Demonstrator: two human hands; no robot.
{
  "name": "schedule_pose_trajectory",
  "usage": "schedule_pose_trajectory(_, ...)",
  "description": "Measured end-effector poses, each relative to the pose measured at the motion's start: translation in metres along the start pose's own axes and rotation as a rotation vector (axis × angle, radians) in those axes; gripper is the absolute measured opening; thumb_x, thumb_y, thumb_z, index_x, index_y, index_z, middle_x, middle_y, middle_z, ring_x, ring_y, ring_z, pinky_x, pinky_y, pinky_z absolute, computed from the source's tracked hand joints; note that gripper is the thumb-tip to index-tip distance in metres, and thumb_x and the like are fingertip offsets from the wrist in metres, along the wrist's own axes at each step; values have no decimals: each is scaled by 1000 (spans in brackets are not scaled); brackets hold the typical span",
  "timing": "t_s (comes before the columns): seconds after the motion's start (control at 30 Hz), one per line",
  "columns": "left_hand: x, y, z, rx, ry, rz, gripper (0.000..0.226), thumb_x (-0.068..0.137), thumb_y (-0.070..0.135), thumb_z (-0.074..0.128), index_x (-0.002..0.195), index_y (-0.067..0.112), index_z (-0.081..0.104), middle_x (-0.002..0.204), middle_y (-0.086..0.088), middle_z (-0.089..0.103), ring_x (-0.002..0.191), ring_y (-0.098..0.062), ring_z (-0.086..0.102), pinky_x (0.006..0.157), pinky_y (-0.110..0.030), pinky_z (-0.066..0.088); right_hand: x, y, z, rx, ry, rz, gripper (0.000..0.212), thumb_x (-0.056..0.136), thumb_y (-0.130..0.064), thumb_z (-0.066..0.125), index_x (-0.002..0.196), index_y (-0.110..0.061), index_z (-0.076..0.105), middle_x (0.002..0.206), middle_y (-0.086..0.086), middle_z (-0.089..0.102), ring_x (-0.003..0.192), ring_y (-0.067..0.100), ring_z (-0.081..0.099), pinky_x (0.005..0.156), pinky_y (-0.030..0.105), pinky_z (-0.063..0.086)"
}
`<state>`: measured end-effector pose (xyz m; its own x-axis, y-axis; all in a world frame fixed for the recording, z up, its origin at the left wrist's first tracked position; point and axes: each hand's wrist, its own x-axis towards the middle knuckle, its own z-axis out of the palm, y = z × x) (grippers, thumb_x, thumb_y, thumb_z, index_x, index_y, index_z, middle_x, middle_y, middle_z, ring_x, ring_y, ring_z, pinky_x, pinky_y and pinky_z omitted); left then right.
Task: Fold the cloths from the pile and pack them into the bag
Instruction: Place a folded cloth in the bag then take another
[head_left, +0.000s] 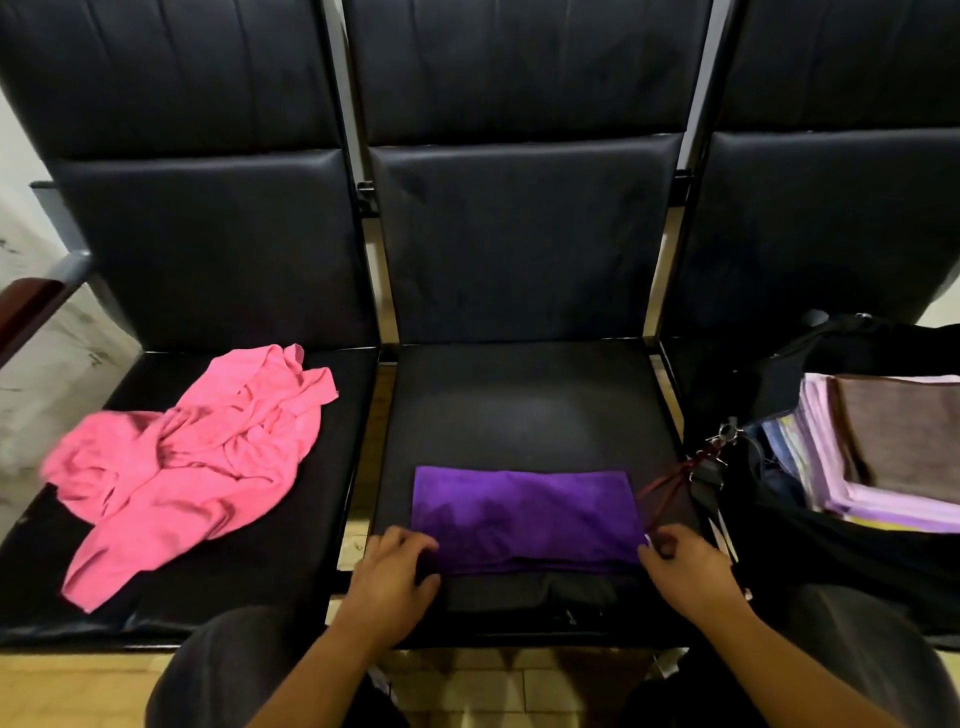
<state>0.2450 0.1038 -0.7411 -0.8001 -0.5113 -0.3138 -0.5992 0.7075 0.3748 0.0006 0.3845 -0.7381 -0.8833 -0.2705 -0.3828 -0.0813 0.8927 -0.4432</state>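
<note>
A purple cloth (524, 514) lies folded into a long strip near the front of the middle black seat (519, 405). My left hand (392, 577) grips its near left corner with curled fingers. My right hand (683, 566) pinches its near right corner. A crumpled pile of pink cloth (197, 462) lies on the left seat. On the right seat sits an open black bag (831, 545) holding a stack of folded cloths (893, 452) in lilac, brown and other colours.
The three black seats have tall backrests (519, 234) behind them. A key ring with a red cord (711, 457) hangs off the bag toward the middle seat. A wooden armrest (26, 306) stands at far left. My knees are below the seat's front edge.
</note>
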Motion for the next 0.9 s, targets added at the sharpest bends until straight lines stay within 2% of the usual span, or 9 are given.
schedule_pose_trajectory(0.13,4,32,9,-8,-91,122,58,96,49,58,150,41,39,160,19,30,148,-9,28,123,-38,28,16,-9,8,41,-140,226,61,91,-58,64,106,1,65,92,19,73,80,34,73,77,41,61)
schedule_pose_trajectory(0.27,10,46,27,42,-204,211,69,100,55,51,160,42,21,169,21,10,157,-9,7,126,-34,4,31,-11,18,-96,-159,235,69,93,-62,60,118,2,65,117,22,70,111,36,67,89,34,52)
schedule_pose_trajectory(0.37,8,47,43,65,-225,238,67,100,55,47,160,42,20,169,22,10,157,-7,4,125,-33,1,34,-16,24,-164,-159,224,63,94,-58,61,119,-1,66,125,18,69,120,33,64,92,31,49)
schedule_pose_trajectory(0.47,5,45,49,56,-185,242,61,100,54,45,157,44,28,166,26,17,154,-5,11,124,-29,3,35,-18,25,-126,-139,222,43,95,-43,64,110,-3,70,116,19,71,113,36,66,88,32,50)
schedule_pose_trajectory(0.57,7,45,47,7,-106,217,50,99,55,45,148,43,39,150,25,38,141,-5,32,120,-27,20,35,-18,21,-31,-103,238,33,95,-39,65,94,-6,71,103,19,72,101,37,69,83,33,51)
schedule_pose_trajectory(0.63,15,49,44,-3,-36,180,45,99,56,45,141,41,43,137,19,48,128,-9,43,110,-30,34,32,-18,20,-8,-105,255,36,96,-43,63,80,-11,70,87,15,72,83,34,71,76,32,52)
schedule_pose_trajectory(0.7,27,53,41,16,8,153,42,98,56,49,137,40,45,132,13,49,123,-13,45,104,-33,39,30,-18,21,6,-97,271,41,96,-45,61,72,-13,67,72,9,69,63,30,71,65,28,53)
schedule_pose_trajectory(0.8,41,49,37,68,-30,118,44,93,55,59,132,38,50,131,9,47,123,-16,43,107,-36,40,30,-13,21,144,-92,277,33,96,-36,66,74,-11,66,58,8,69,48,27,69,53,26,49)
schedule_pose_trajectory(0.9,41,31,32,97,-48,122,39,90,54,64,125,39,56,127,12,48,121,-14,44,106,-35,39,29,-11,22,363,-152,307,19,96,-17,70,84,-4,62,63,14,67,53,32,71,47,34,57)
